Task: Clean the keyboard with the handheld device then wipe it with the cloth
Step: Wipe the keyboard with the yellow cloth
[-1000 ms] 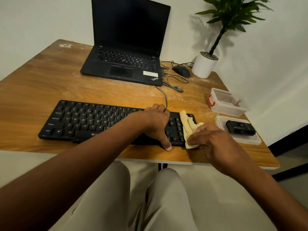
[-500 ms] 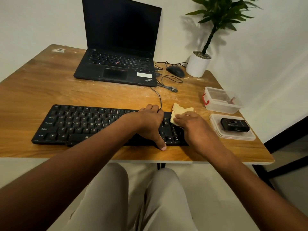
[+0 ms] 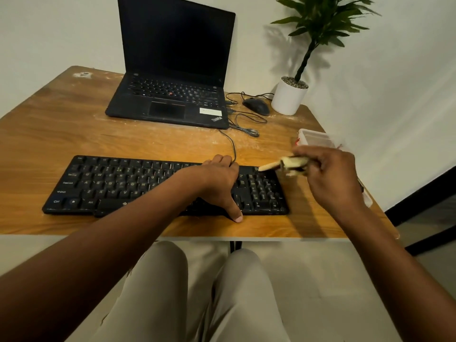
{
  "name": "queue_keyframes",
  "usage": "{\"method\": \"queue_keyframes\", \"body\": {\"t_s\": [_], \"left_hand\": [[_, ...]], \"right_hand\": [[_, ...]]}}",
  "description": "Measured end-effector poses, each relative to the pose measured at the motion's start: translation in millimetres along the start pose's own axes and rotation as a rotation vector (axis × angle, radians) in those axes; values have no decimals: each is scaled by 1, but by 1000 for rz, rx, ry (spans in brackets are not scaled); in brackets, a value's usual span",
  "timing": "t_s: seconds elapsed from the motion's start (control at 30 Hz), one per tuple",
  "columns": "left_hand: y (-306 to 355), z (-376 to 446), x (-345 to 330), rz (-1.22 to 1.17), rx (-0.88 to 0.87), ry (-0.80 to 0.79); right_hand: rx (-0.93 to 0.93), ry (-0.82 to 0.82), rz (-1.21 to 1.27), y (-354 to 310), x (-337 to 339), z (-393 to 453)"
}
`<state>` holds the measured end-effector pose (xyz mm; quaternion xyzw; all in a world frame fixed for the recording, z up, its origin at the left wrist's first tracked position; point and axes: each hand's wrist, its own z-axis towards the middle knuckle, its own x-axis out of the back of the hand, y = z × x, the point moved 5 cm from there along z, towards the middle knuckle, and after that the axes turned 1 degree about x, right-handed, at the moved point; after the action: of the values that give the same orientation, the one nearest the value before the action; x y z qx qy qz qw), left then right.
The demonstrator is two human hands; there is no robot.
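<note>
Head view, clear container point(image 3: 311, 137) behind right hand point(image 3: 330, 178)

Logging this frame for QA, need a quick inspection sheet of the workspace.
Surface: wooden table, pale dusty smears near the laptop.
Job's things: keyboard flat at the front edge; cloth lifted above its right end; handheld device not visible.
Clutter: laptop open, screen dark; mouse; clear box.
Grippers: left hand rests on the keyboard; right hand grips the cloth.
Cables: keyboard cable runs to the laptop; mouse cable coiled loosely.
Surroundings: potted plant, white walls.
</note>
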<state>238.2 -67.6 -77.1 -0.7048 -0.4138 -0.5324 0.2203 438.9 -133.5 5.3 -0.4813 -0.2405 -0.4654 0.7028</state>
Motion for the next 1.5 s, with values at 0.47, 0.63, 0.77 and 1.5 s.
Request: {"method": "queue_keyframes", "body": {"t_s": [0.47,0.63,0.77,1.5], "left_hand": [[1,2,-1,7,-6,-7],[0,0,-1,0,-7,-7],[0,-1,0,-9,-8,-7],[0,-2,-1,-21,-7,6]], "right_hand": [[106,-431,-378,-12,-54,-61],[27,-333,-218,-20,-21,-54],[-19,-35,-76,-24,-2,-12],[80,37,43,-31,-18,-48]]}}
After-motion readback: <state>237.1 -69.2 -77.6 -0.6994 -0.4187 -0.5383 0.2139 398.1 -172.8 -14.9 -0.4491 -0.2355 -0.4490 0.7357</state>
